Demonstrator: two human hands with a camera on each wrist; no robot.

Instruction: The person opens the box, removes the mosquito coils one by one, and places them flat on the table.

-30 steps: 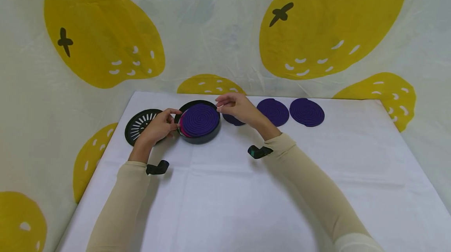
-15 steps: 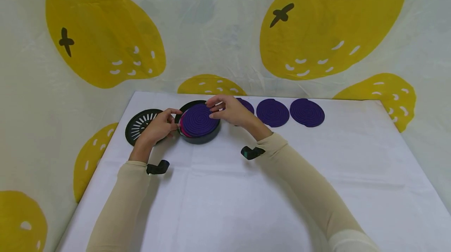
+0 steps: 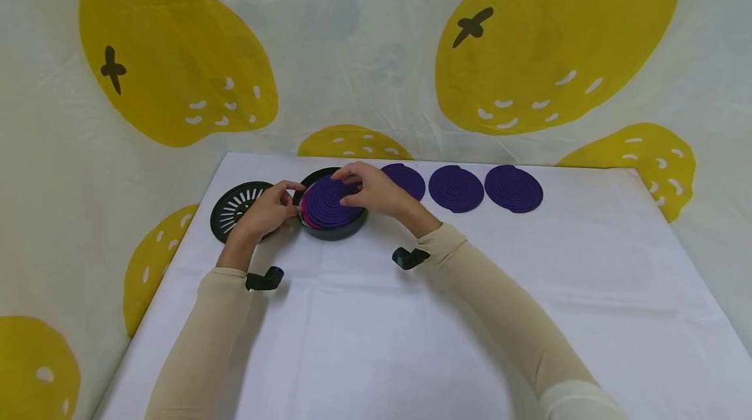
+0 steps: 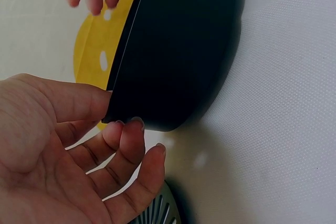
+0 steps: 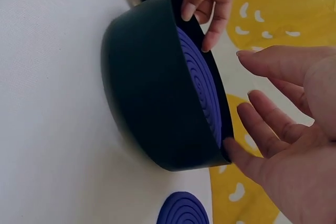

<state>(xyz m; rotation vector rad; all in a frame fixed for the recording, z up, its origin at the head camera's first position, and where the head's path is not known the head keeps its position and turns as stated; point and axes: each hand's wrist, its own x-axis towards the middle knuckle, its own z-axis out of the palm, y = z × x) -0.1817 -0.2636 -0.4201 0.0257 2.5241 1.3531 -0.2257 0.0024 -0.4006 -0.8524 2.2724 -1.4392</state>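
A round black container point(image 3: 333, 234) with straight sides stands at the back left of the table. Inside it lies a purple coaster point(image 3: 323, 206) with spiral ridges, and a pink edge shows beneath its left side. My left hand point(image 3: 266, 212) pinches the container's left rim, thumb on top and fingers against the wall. Over the coaster's right part hovers my right hand point(image 3: 376, 190), fingers loosely spread. In the right wrist view, one fingertip of that hand point(image 5: 294, 124) is right at the rim and nothing is held. Part of the coaster is hidden by this hand.
Left of the container lies a black slotted disc point(image 3: 224, 214), partly covered by my left hand. Three more purple coasters, left point(image 3: 409, 179), middle point(image 3: 456, 189) and right point(image 3: 514, 189), lie in a row along the back edge of the white table point(image 3: 376, 335).
My right hand has moved left from the container's right rim to over the purple coaster, uncovering the nearest coaster in the row. The left hand and the container have stayed in place.
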